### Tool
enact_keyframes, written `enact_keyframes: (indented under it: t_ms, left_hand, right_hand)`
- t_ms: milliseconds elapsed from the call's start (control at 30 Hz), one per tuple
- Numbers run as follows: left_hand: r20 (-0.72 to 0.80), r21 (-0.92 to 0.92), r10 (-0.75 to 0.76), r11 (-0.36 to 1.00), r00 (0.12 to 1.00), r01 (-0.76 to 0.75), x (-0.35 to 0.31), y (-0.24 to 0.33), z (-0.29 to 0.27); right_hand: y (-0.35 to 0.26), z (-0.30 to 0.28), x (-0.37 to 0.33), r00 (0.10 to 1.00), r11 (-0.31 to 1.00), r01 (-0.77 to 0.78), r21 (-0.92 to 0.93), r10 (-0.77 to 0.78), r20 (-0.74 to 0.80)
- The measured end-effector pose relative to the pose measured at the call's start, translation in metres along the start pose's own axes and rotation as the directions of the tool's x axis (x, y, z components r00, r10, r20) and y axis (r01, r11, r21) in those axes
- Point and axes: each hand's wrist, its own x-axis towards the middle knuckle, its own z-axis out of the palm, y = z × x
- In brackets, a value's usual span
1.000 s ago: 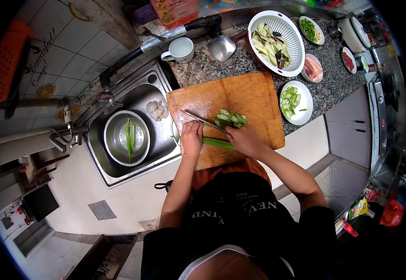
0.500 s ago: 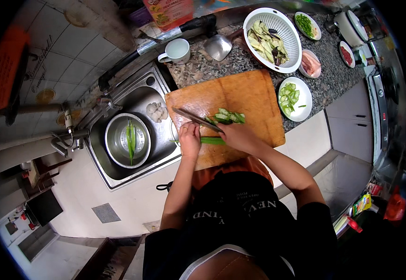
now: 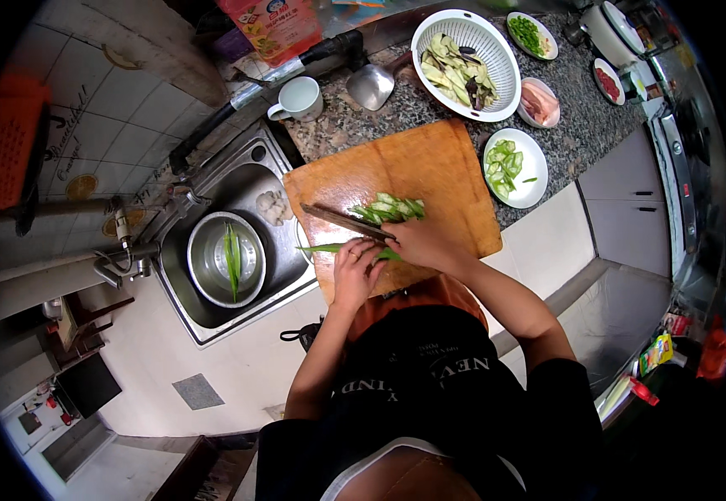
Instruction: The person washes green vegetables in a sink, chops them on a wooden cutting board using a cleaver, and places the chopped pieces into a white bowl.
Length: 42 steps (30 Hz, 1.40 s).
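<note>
A wooden cutting board (image 3: 430, 167) lies on the counter beside the sink. My right hand (image 3: 417, 246) grips a knife (image 3: 338, 220), its dark blade pointing left across the board; its handle is hidden in my fist. My left hand (image 3: 358, 265), a ring on one finger, is closed over a long green pepper (image 3: 319, 248) lying flat, close to the near side of the blade. The pepper's left end sticks out past my fingers. Just beyond the knife sits a pile of slanted green pepper slices (image 3: 389, 207).
In the sink (image 3: 275, 159) at left stand a metal bowl (image 3: 198, 280) with long green peppers and a pale lump (image 3: 273, 207). Around the board's far side are a white plate (image 3: 536, 194) of slices, a colander (image 3: 509, 79) of cut eggplant, a spatula (image 3: 370, 87) and a mug (image 3: 300, 98).
My left hand has slid right and nearer to me along the pepper, and more of the pepper's left end shows. My right hand still holds the knife. The whole view has shifted slightly.
</note>
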Motion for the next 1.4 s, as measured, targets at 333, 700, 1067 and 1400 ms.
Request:
enact_keyframes:
  t_ms: [333,700,1067,1400]
  left_hand:
    - [-0.183,0.164,0.003,0.986,0.983,0.028,0.011,-0.010,0.015]
    - [-0.152,0.061,0.030,0.998,0.988,-0.021,0.018,-0.012,0.036]
    - [-0.171,0.059,0.031,0.998,0.985,-0.021,0.013,-0.016,0.040]
    - [-0.211,0.105,-0.023,0.993,0.977,0.046,0.003,0.003,0.028]
  right_hand:
    - [0.021,-0.037,-0.052,0.989,0.987,-0.147,-0.057,0.147,0.001]
    - [0.001,-0.057,-0.103,0.951,0.937,-0.243,-0.250,0.282,0.130]
    - [0.026,-0.038,-0.076,0.979,0.958,-0.156,-0.241,0.182,0.090]
    - [0.021,-0.048,-0.102,0.963,0.951,-0.202,-0.233,0.236,0.130]
